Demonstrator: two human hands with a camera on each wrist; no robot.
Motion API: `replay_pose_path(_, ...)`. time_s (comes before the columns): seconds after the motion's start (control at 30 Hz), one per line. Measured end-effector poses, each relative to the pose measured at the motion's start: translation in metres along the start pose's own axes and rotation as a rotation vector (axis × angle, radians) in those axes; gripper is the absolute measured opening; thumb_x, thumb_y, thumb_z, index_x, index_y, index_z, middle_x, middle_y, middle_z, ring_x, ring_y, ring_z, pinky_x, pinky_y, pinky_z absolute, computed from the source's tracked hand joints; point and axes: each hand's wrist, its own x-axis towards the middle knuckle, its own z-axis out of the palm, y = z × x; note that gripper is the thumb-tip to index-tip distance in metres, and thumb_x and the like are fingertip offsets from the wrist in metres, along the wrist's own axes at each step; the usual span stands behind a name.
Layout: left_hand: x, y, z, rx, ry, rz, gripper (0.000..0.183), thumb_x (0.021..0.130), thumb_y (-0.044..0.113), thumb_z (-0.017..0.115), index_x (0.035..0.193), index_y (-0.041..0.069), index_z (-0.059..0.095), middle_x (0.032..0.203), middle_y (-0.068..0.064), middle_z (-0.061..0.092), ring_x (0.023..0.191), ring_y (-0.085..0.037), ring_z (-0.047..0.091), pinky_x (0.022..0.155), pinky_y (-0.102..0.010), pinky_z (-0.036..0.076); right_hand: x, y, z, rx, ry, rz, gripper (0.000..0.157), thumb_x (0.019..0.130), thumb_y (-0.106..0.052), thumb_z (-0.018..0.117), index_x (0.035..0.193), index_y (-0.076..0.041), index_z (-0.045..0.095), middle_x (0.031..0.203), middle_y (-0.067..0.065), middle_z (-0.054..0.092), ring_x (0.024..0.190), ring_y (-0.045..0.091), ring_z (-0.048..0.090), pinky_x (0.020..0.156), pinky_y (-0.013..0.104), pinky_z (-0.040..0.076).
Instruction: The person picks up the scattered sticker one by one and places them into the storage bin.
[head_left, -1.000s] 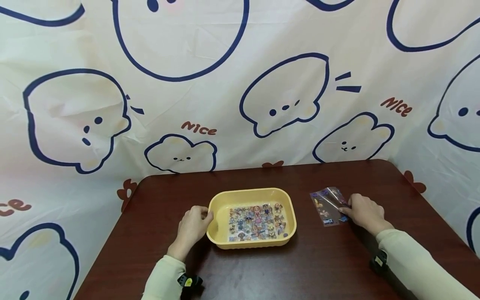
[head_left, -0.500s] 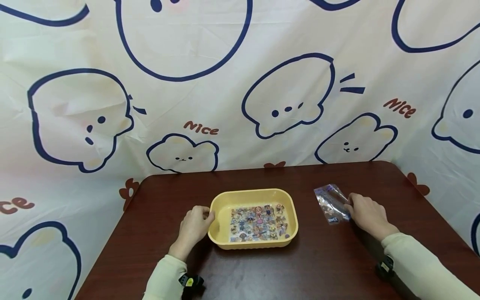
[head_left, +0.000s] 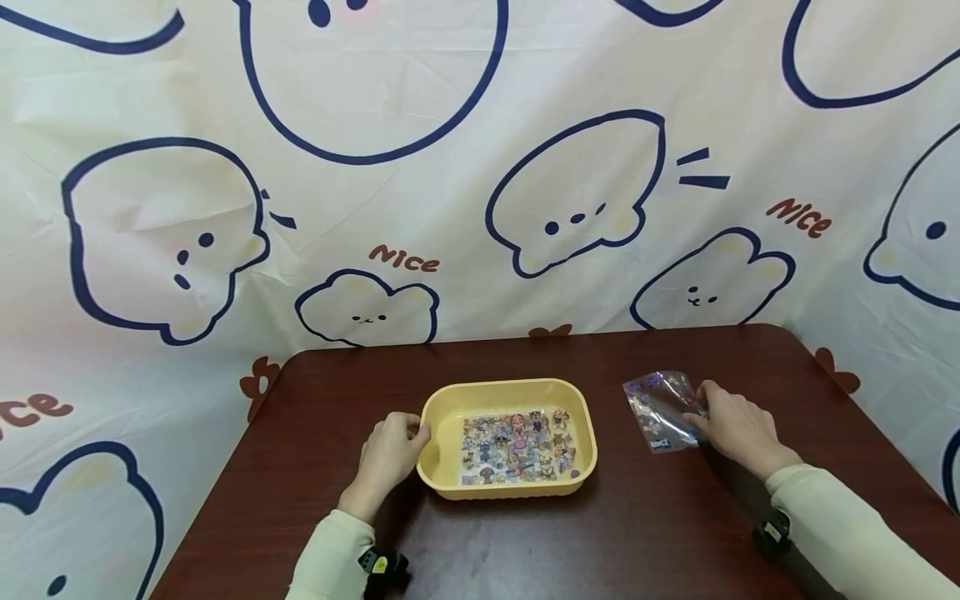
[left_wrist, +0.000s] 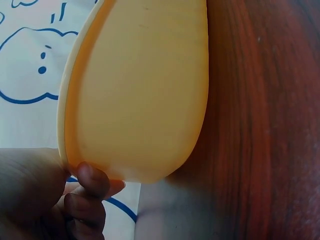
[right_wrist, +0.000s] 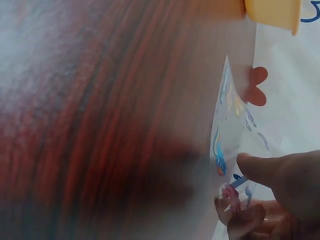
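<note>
A shallow yellow plastic tray [head_left: 510,492] stands mid-table, with a sheet of small cartoon figures [head_left: 517,446] lying flat inside it. My left hand [head_left: 392,454] grips the tray's left end, thumb and fingers pinching the rim, as the left wrist view of the tray [left_wrist: 135,100] also shows. To the right of the tray, my right hand [head_left: 738,429] pinches the right edge of a clear, shiny plastic sheet or bag [head_left: 660,410] printed with small colourful figures. In the right wrist view this clear plastic [right_wrist: 225,130] is bent, its edge between thumb and fingers.
The dark brown wooden table [head_left: 495,550] has rounded far corners. A white cloth [head_left: 450,208] with blue cartoon outlines hangs behind and around it. Each wrist wears a black strap device, the left one [head_left: 382,562] near the table's front.
The clear plastic in my right hand has shifted slightly and creased differently, with more glare on it. My left hand stays on the tray's rim. The head view has turned a little.
</note>
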Motion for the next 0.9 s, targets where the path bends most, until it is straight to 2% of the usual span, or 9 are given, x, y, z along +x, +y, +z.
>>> replay_pose_path(0.07, 0.000, 0.000, 0.000, -0.001, 0.002, 0.001, 0.026, 0.093, 0.024, 0.062, 0.107, 0.010, 0.079, 0.092, -0.002, 0.079, 0.085, -0.020, 0.073, 0.072, -0.045, 0.054, 0.000, 0.002, 0.000, -0.002, -0.023, 0.020, 0.052, 0.091, -0.030, 0.073, 0.119, 0.011, 0.057, 0.076, 0.013, 0.062, 0.061, 0.020, 0.051, 0.049, 0.034, 0.037)
replay_pose_path(0.13, 0.000, 0.000, 0.000, -0.001, 0.004, 0.002, 0.026, 0.093, 0.024, 0.062, 0.107, 0.010, 0.079, 0.092, -0.002, 0.079, 0.084, -0.020, 0.072, 0.072, -0.045, 0.054, 0.001, 0.004, 0.001, -0.005, -0.038, 0.035, 0.055, 0.090, -0.032, 0.075, 0.119, 0.013, 0.058, 0.080, 0.014, 0.065, 0.063, 0.020, 0.052, 0.050, 0.034, 0.038)
replay_pose_path(0.3, 0.000, 0.000, 0.000, 0.003, 0.001, 0.000, 0.026, 0.094, 0.024, 0.062, 0.108, 0.009, 0.078, 0.092, -0.003, 0.079, 0.083, -0.019, 0.072, 0.072, -0.045, 0.054, 0.002, 0.010, 0.002, 0.001, -0.061, 0.064, 0.048, 0.088, -0.029, 0.075, 0.111, 0.011, 0.064, 0.087, 0.019, 0.068, 0.068, 0.022, 0.057, 0.053, 0.037, 0.044)
replay_pose_path(0.5, 0.000, 0.000, 0.000, 0.003, -0.003, -0.006, 0.028, 0.094, 0.023, 0.062, 0.110, 0.006, 0.077, 0.093, -0.004, 0.078, 0.082, -0.019, 0.071, 0.073, -0.045, 0.054, 0.003, 0.016, 0.002, 0.012, -0.074, 0.082, 0.051, 0.091, -0.029, 0.071, 0.120, 0.012, 0.062, 0.099, 0.025, 0.069, 0.071, 0.023, 0.059, 0.055, 0.038, 0.046)
replay_pose_path(0.73, 0.001, 0.000, 0.001, 0.001, -0.002, -0.002, 0.029, 0.094, 0.024, 0.062, 0.110, 0.005, 0.077, 0.093, -0.005, 0.078, 0.081, -0.018, 0.071, 0.072, -0.045, 0.054, 0.003, 0.022, 0.001, 0.032, -0.089, 0.087, 0.052, 0.093, -0.028, 0.067, 0.125, 0.014, 0.058, 0.098, 0.025, 0.069, 0.069, 0.023, 0.057, 0.054, 0.035, 0.043)
replay_pose_path(0.9, 0.001, 0.000, 0.001, 0.004, 0.002, 0.003, 0.027, 0.093, 0.023, 0.062, 0.108, 0.007, 0.078, 0.092, -0.003, 0.078, 0.080, -0.018, 0.070, 0.070, -0.044, 0.053, 0.002, 0.025, -0.002, 0.051, -0.093, 0.089, 0.040, 0.096, -0.021, 0.062, 0.120, 0.010, 0.061, 0.086, 0.016, 0.068, 0.067, 0.021, 0.057, 0.054, 0.037, 0.042)
